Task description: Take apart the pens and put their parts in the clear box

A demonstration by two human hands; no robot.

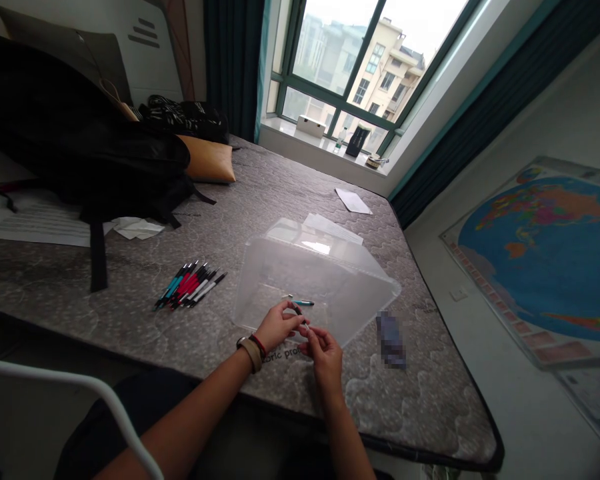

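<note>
**Both hands on one pen at the near edge of the mattress**

Your left hand and right hand meet fingertip to fingertip, both pinched on a dark pen held between them. It is too small to tell whether it is whole or in two parts. You hold it just above the mattress, right against the near side of a clear plastic bin that lies tipped over. A teal pen shows through the bin's plastic, just beyond your fingers. To the left, well apart, a bundle of pens lies on the mattress. At the far left a black backpack rests over white papers. On the right, off the bed, lies a world map.
</note>
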